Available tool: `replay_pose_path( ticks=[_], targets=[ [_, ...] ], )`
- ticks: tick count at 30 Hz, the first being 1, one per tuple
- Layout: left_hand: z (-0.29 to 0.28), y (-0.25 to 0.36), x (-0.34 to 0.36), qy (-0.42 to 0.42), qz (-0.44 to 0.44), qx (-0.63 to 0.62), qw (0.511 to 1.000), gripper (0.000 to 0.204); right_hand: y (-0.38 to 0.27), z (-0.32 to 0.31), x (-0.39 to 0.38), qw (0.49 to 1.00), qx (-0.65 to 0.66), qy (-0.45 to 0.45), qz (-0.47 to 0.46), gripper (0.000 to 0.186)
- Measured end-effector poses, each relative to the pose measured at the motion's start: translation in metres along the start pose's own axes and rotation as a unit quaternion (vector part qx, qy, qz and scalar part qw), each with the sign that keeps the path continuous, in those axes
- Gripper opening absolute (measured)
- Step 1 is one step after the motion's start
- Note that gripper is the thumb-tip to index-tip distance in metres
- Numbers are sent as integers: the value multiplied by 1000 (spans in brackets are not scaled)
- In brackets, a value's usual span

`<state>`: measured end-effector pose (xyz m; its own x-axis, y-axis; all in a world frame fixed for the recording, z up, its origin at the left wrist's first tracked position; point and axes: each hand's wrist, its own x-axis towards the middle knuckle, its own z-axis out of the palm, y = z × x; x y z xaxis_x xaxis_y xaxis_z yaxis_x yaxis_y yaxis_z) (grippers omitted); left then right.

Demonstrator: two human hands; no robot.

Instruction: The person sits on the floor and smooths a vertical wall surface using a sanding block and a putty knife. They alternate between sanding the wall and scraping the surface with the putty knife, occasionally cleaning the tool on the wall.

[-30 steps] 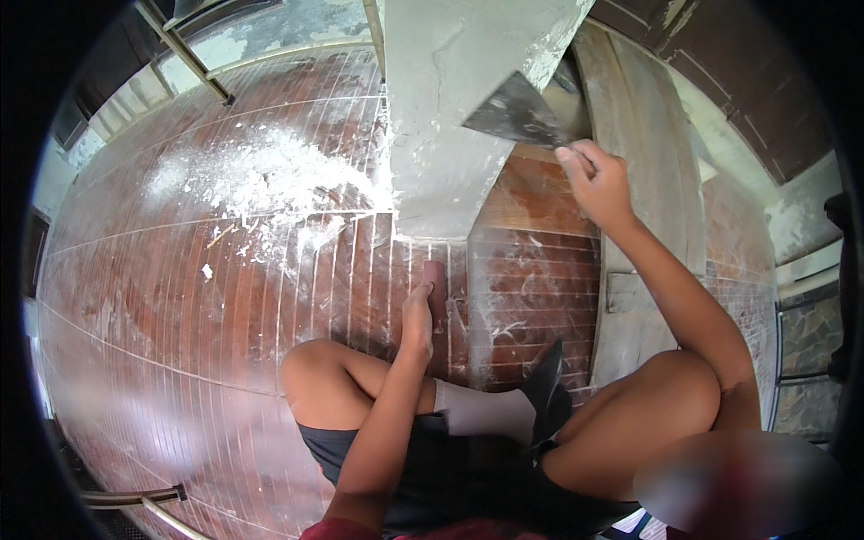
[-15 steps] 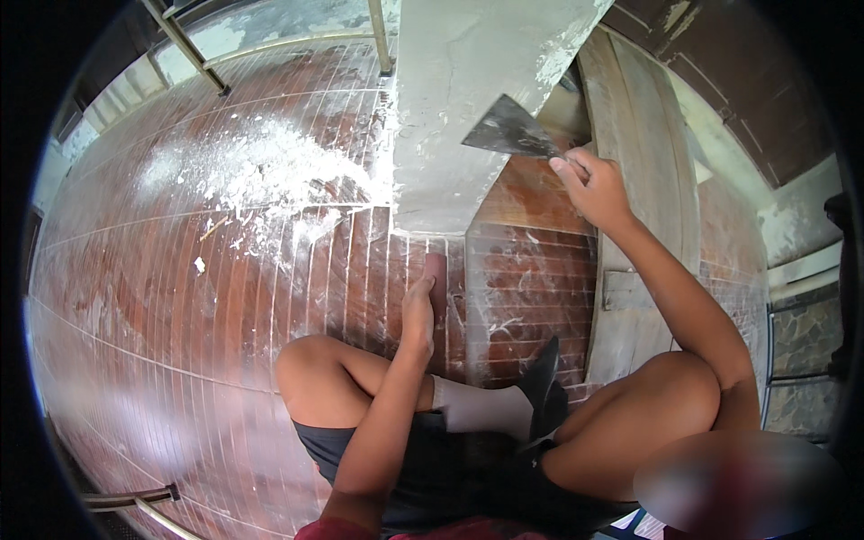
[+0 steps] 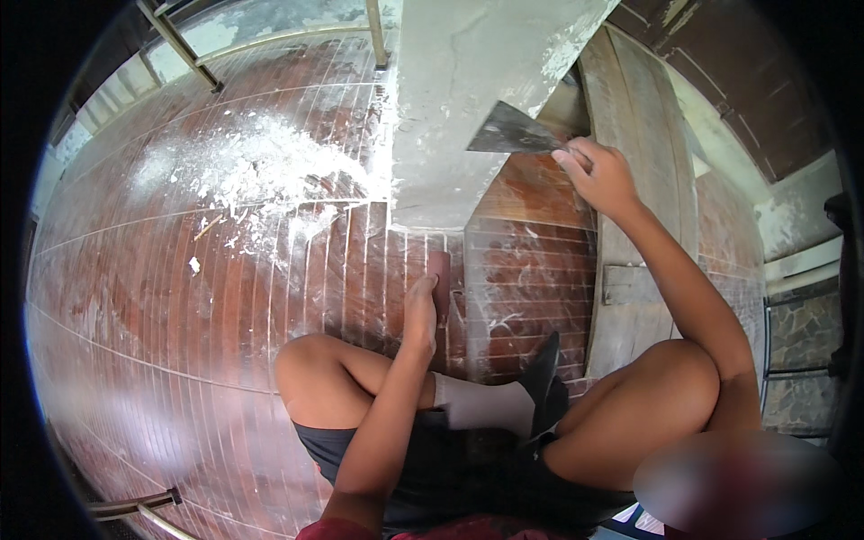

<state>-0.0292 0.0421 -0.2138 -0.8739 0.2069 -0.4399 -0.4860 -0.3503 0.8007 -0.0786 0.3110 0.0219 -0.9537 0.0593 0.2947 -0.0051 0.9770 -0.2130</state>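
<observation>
My right hand (image 3: 601, 175) is closed round the handle of a putty knife (image 3: 515, 132). Its wide, dark, stained blade points left and overlaps the grey plastered pillar (image 3: 436, 108); whether it touches the surface I cannot tell. Low in front of the pillar's foot, my left hand (image 3: 421, 310) grips a flat reddish-brown block (image 3: 439, 268), which looks like a sanding block. The fingers on its far side are hidden.
White plaster flakes and dust (image 3: 261, 171) lie on the reddish plank floor (image 3: 180, 333) left of the pillar. A weathered wooden board (image 3: 634, 117) runs along the right. Metal frame legs (image 3: 184, 49) stand at the far left. My bent legs (image 3: 337, 373) are close below.
My right hand and the putty knife have shifted slightly right, and the blade sits a little more level. My left hand keeps its hold on the block, almost unmoved.
</observation>
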Motion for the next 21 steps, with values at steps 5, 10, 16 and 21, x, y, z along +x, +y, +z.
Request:
replay_pose_path(
  ticks=[5, 10, 16, 21],
  targets=[
    [7, 0, -3, -7, -37, 40, 998, 24, -10, 4, 9, 998, 33, 8, -58, 43],
    [6, 9, -13, -17, -86, 26, 996, 37, -8, 0, 9, 999, -15, -28, 10, 39],
    [7, 14, -10, -23, -69, 49, 996, 37, -12, 8, 11, 997, 48, 37, -50, 37],
    [5, 12, -10, -21, -69, 53, 996, 39, -9, -3, 8, 1000, 18, -6, -7, 36]
  ],
)
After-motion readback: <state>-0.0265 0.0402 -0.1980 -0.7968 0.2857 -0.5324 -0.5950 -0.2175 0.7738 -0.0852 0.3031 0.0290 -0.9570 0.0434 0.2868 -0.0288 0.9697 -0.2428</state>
